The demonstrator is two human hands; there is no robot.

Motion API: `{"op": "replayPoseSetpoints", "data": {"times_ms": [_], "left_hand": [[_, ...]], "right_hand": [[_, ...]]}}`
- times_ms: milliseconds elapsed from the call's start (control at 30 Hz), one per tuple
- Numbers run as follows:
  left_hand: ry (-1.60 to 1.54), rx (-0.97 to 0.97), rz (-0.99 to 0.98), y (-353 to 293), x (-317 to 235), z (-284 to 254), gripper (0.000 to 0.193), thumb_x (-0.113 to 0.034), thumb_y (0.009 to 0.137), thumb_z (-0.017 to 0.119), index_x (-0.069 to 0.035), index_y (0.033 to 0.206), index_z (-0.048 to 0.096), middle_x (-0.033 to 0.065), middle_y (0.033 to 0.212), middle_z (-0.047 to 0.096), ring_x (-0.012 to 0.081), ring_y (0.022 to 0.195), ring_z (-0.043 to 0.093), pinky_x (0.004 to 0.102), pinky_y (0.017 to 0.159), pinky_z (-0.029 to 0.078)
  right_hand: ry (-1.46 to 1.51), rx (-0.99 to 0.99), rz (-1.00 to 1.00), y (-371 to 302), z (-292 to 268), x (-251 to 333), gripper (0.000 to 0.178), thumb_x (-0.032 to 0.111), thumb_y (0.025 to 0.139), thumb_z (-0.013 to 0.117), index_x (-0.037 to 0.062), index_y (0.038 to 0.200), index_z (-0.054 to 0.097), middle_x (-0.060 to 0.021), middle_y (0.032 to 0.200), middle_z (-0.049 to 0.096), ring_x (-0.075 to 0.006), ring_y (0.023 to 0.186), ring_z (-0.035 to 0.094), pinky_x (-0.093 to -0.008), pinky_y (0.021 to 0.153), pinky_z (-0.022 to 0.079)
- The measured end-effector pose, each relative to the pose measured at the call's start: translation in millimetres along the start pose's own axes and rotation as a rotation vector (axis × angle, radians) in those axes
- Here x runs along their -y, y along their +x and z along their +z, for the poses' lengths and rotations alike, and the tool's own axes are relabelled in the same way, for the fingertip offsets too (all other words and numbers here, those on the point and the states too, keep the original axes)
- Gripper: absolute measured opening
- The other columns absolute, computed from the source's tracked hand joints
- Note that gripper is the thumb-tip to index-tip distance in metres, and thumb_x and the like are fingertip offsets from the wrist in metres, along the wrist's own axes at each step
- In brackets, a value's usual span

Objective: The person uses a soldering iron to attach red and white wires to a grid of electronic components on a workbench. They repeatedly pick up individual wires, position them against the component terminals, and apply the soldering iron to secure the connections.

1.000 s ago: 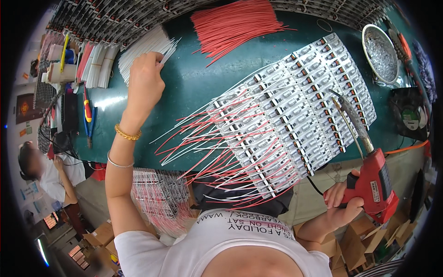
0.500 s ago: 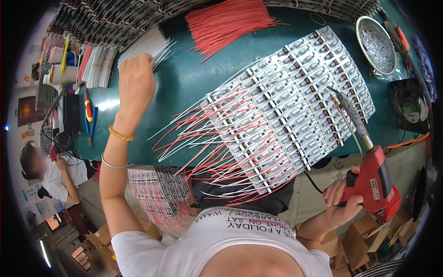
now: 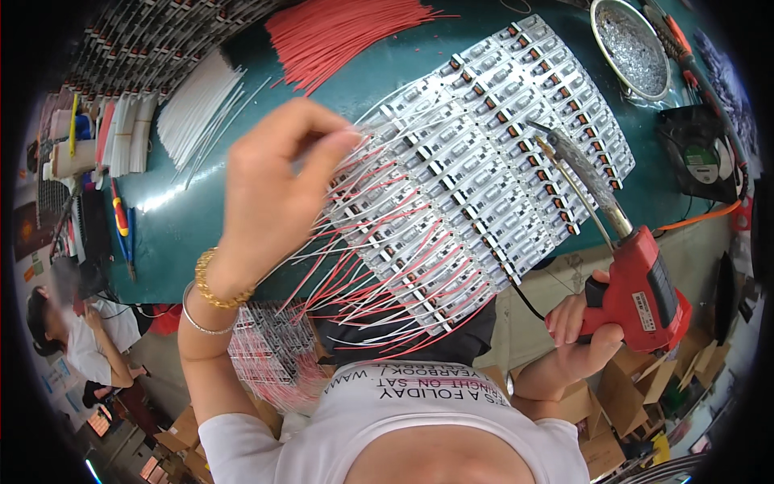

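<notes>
My left hand (image 3: 278,177) is over the left edge of a sheet of circuit boards (image 3: 484,153), thumb and forefinger pinched on what looks like a thin white wire, slightly blurred. Red and white wires (image 3: 363,298) trail from the sheet's near left side, partly behind my left wrist. My right hand (image 3: 584,327) grips the handle of a red soldering gun (image 3: 641,294) at the lower right. Its metal tip, with a thin feed tube alongside, points up and left above the right part of the sheet, apparently clear of the boards.
White wires (image 3: 197,113) and a pile of red wires (image 3: 339,36) lie at the back of the green table (image 3: 181,242). A metal bowl (image 3: 633,52) stands back right, near a black fan (image 3: 700,157). Pliers (image 3: 125,230) lie at left. Another person (image 3: 97,347) sits far left.
My left hand has moved from the white wires rightward and nearer, to the sheet's left edge. The whole view has shifted slightly; my right hand still holds the soldering gun.
</notes>
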State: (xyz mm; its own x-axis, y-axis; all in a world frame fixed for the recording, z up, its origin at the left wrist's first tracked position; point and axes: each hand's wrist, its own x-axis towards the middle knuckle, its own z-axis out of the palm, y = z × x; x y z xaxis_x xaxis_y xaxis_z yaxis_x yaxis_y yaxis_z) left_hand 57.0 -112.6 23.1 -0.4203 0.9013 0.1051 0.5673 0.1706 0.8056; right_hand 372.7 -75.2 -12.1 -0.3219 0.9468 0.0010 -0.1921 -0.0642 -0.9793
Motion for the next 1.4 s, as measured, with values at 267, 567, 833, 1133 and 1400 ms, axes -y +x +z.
{"op": "replayPoseSetpoints", "data": {"times_ms": [267, 567, 833, 1133, 1400], "left_hand": [[0.177, 0.058, 0.279, 19, -9, 54, 0.015, -0.012, 0.083, 0.062, -0.004, 0.074, 0.053, 0.0074, 0.068, 0.059, 0.0268, 0.058, 0.051, 0.0359, 0.067, 0.032], [0.258, 0.075, 0.221, 12, -7, 55, 0.011, -0.009, 0.08, 0.068, -0.004, 0.078, 0.059, 0.0054, 0.071, 0.06, 0.0206, 0.068, 0.048, 0.0316, 0.067, 0.038], [0.265, -0.003, 0.353, 12, -1, 62, 0.013, -0.006, 0.079, 0.068, -0.005, 0.076, 0.055, 0.0041, 0.066, 0.057, 0.0197, 0.058, 0.051, 0.0319, 0.068, 0.035], [0.286, -0.024, 0.396, 11, 0, 64, 0.014, -0.005, 0.078, 0.067, -0.005, 0.076, 0.053, 0.0042, 0.066, 0.055, 0.0209, 0.057, 0.051, 0.0331, 0.068, 0.034], [0.29, -0.017, 0.39, 10, -2, 63, 0.013, -0.004, 0.078, 0.068, -0.005, 0.076, 0.055, 0.0047, 0.067, 0.057, 0.0204, 0.058, 0.052, 0.0325, 0.068, 0.035]], "right_hand": [[-0.058, -0.099, 0.066, -2, 5, 2, 0.091, 0.066, 0.079, 0.056, -0.0139, 0.12, 0.04, -0.0008, 0.048, 0.043, -0.0104, 0.037, 0.04, -0.0238, 0.04, 0.036], [-0.213, -0.133, 0.095, -2, 19, 0, 0.09, 0.069, 0.076, 0.056, -0.0092, 0.119, 0.043, 0.0015, 0.046, 0.044, -0.0091, 0.036, 0.04, -0.0229, 0.04, 0.037], [-0.245, -0.07, 0.107, 1, 20, 0, 0.079, 0.061, 0.08, 0.059, -0.0087, 0.115, 0.045, -0.0012, 0.048, 0.044, -0.0108, 0.037, 0.042, -0.0236, 0.04, 0.037], [-0.252, -0.084, 0.069, 2, 24, 4, 0.085, 0.06, 0.081, 0.059, -0.0129, 0.12, 0.041, 0.0005, 0.048, 0.044, -0.0094, 0.038, 0.041, -0.0229, 0.04, 0.038], [-0.172, -0.078, 0.063, 1, 20, 1, 0.085, 0.06, 0.082, 0.058, -0.0137, 0.12, 0.04, 0.001, 0.048, 0.043, -0.0093, 0.038, 0.04, -0.0239, 0.041, 0.038]]}}
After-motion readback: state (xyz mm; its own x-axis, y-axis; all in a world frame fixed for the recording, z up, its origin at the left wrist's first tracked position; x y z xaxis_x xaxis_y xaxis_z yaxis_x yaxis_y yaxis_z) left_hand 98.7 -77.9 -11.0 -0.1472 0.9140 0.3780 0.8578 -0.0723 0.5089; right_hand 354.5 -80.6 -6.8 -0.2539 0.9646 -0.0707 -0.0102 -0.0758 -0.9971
